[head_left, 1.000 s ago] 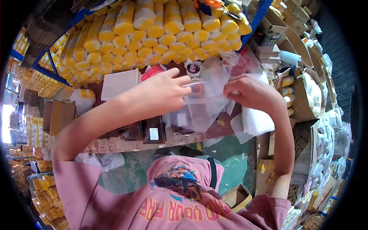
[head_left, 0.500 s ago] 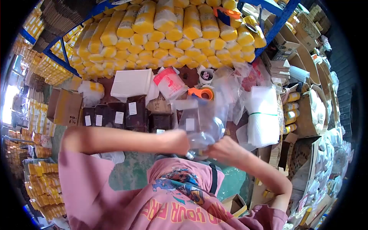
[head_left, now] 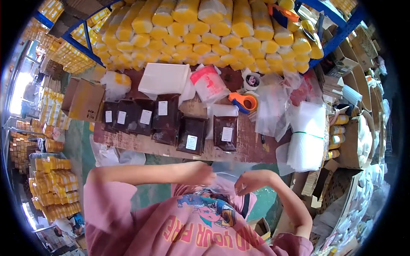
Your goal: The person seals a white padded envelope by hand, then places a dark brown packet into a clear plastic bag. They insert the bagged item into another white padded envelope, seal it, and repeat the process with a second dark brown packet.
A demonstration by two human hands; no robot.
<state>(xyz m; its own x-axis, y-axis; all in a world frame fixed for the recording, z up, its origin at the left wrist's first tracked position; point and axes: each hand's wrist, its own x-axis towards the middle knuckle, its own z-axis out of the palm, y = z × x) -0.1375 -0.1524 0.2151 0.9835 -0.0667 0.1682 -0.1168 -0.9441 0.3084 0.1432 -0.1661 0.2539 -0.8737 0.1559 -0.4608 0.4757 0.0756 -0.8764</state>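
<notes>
My left hand [head_left: 201,174] is closed on a clear plastic bag [head_left: 225,182] in front of my shirt. To its right, my right hand [head_left: 253,181] has curled fingers pressed together beside the same film; what they hold, if anything, is too small to tell. Beyond my hands, a dark flat packet [head_left: 221,144] with a white label lies on the wooden table [head_left: 171,150]. Left of it is another dark labelled packet [head_left: 186,144], then a row of more such packets [head_left: 141,124].
Orange tape dispenser [head_left: 243,102], red-and-white bag [head_left: 210,85] and white stack [head_left: 164,80] lie farther back. Right is a tied bundle of clear bags [head_left: 306,141]; left, a cardboard box [head_left: 83,100]. Yellow-white rolls [head_left: 200,38] are piled behind.
My hands have moved down toward my body and apart, with the clear plastic lowered from over the table. The view has shifted, and the labelled packet is now uncovered.
</notes>
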